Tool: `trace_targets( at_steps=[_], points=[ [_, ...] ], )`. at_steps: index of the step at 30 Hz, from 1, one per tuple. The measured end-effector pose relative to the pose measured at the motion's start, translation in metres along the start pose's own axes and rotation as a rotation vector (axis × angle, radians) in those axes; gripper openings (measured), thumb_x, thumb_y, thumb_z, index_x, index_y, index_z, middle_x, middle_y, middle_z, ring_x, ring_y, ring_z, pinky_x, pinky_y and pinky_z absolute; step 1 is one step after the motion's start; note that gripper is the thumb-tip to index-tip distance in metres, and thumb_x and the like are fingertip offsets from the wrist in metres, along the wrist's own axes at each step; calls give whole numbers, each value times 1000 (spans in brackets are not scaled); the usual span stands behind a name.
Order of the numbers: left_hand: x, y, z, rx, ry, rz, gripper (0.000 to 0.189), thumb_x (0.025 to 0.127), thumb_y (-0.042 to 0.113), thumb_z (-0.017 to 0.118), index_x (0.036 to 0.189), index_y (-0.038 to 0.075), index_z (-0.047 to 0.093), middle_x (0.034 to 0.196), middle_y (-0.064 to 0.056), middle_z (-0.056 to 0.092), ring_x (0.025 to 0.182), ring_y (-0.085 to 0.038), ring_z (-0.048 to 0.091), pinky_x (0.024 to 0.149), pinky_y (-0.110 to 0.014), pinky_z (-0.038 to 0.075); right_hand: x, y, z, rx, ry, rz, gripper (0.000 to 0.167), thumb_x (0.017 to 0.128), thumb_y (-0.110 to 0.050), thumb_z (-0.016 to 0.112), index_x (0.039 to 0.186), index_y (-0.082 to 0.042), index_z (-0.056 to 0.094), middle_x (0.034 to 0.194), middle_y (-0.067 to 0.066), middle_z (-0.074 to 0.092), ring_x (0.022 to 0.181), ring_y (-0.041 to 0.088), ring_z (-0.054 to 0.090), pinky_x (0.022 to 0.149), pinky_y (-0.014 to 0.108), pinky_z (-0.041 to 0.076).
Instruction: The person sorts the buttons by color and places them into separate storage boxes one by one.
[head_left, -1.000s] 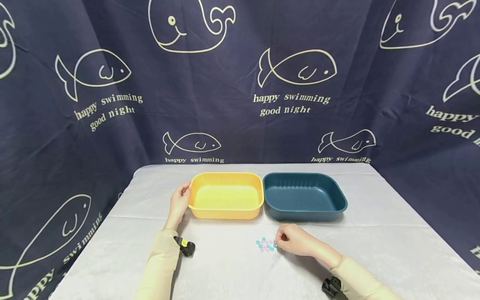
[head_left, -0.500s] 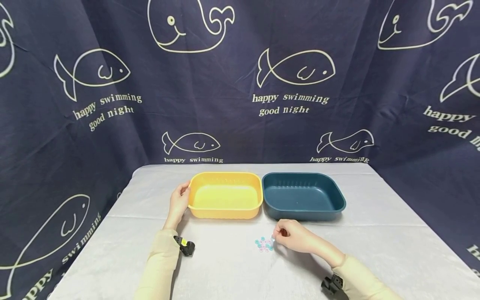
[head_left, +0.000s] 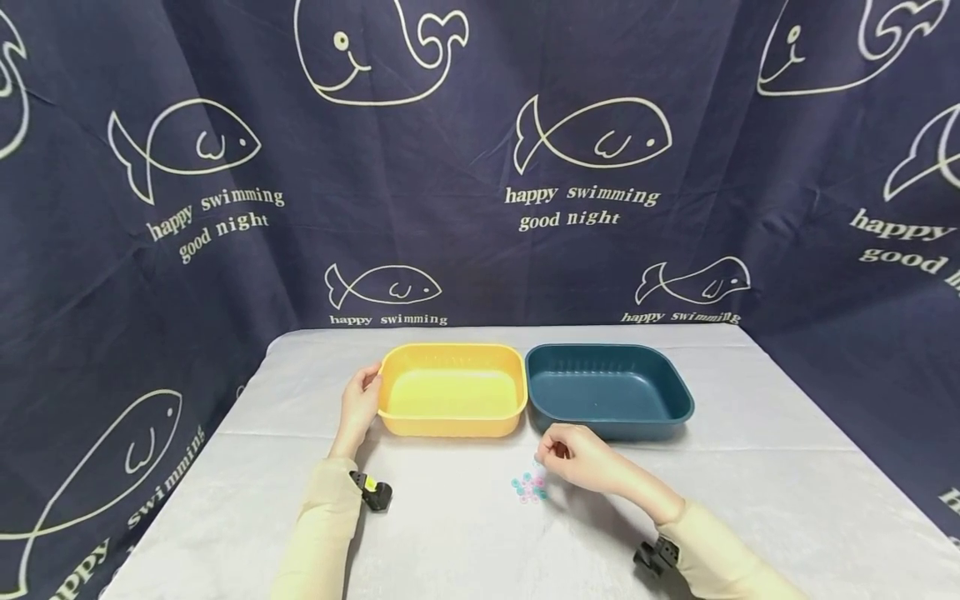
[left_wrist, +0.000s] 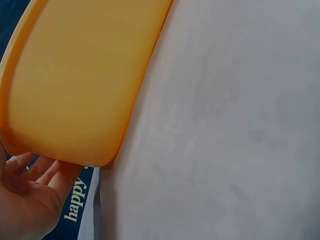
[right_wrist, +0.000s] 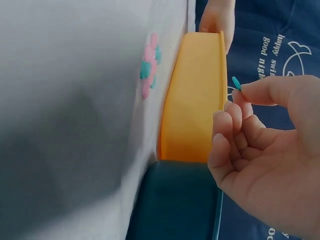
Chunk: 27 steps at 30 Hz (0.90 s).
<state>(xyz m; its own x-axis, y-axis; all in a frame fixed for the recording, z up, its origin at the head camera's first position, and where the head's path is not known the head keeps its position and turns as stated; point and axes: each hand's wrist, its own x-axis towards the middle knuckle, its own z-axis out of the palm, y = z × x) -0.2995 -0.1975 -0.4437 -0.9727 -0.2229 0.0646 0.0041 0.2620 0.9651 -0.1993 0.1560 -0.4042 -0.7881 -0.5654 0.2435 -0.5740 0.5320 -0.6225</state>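
A small teal button (right_wrist: pixel 236 83) is pinched between the thumb and index finger of my right hand (head_left: pixel 581 457), its other fingers curled loosely below. That hand is raised in front of the dark blue tub (head_left: pixel 611 431), just behind a small cluster of pink and teal buttons (head_left: pixel 529 488) on the cloth. My left hand (head_left: pixel 360 404) rests against the left end of the yellow tub (head_left: pixel 450 427). In the left wrist view its fingers (left_wrist: pixel 45 172) lie fairly straight along the tub's end wall.
The two tubs stand side by side at the back of the table (head_left: pixel 442 517), which is covered with a pale cloth. Behind and beside it hangs a dark blue curtain (head_left: pixel 480 250) with fish drawings. Nothing shows inside the yellow tub.
My right hand has lifted away from the cluster with the teal button, moving back and slightly left toward the tubs. The left hand has stayed at the yellow tub.
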Motion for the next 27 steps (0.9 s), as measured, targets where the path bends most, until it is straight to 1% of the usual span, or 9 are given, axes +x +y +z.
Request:
trace_targets(
  at_steps=[9, 14, 18, 24, 27],
  points=[
    [2, -1, 2, 26, 2, 9, 39, 98, 15, 39, 134, 0, 43, 133, -21, 48, 124, -33, 45, 102, -44, 39, 10, -3, 2, 12, 45, 11, 9, 85, -8, 61, 78, -13, 61, 74, -7, 55, 65, 1, 46, 59, 17, 42],
    [3, -1, 1, 35, 16, 12, 39, 97, 13, 39, 133, -1, 44, 133, -21, 48, 124, -34, 44, 104, -45, 38, 16, -5, 3, 22, 50, 8, 9, 86, -8, 60, 79, -14, 61, 76, -7, 55, 66, 2, 47, 59, 18, 43],
    [3, 0, 2, 36, 24, 11, 38, 96, 13, 40, 131, -2, 44, 131, -22, 49, 122, -34, 46, 103, -45, 39, 21, -6, 3, 35, 54, 4, 10, 87, -7, 59, 80, -13, 61, 77, -6, 56, 67, 2, 47, 60, 18, 44],
    [1, 3, 2, 34, 20, 2, 37, 97, 14, 39, 130, -2, 44, 128, -21, 48, 120, -33, 46, 102, -44, 40, 29, -10, 1, 55, 52, 3, 8, 89, -10, 59, 83, -13, 62, 78, -5, 56, 67, 2, 47, 60, 19, 44],
    [1, 2, 2, 40, 20, -1, 37, 97, 14, 39, 130, -2, 43, 128, -21, 48, 119, -33, 46, 101, -45, 40, 34, -12, 0, 65, 53, -4, 7, 89, -10, 59, 83, -12, 62, 78, -5, 57, 68, 2, 47, 61, 19, 44]
  ],
)
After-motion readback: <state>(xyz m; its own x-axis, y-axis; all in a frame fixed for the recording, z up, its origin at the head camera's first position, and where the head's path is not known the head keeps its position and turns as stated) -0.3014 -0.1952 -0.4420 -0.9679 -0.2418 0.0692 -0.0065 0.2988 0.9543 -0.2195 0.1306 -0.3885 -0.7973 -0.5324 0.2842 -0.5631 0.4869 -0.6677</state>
